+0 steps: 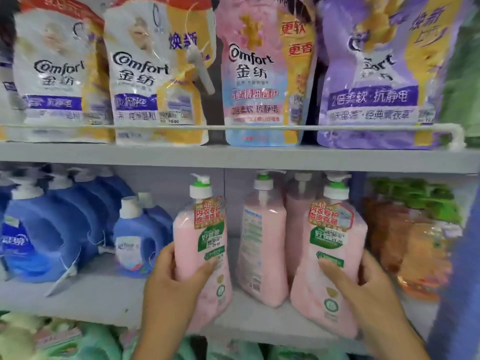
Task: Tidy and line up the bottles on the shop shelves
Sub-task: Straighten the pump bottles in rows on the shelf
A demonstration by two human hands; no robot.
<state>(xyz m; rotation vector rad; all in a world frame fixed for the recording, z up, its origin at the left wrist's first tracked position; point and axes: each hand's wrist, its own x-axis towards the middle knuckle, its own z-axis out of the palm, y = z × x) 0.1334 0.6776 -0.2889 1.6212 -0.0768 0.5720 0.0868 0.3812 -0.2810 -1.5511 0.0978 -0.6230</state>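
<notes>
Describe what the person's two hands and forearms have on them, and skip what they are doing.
Both the left hand and the right hand are bare: no gloves, and no rings show on the visible fingers. The forearms are bare too, with no sleeves or cuffs down to the frame's bottom edge. No watch or bracelet shows on either wrist, and no markings can be made out.

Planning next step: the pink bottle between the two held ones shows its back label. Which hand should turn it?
Probably left. The middle bottle stands in an open gap beside the left hand; the right hand wraps the far side of the right bottle, which blocks its path. Either must release first.
</notes>
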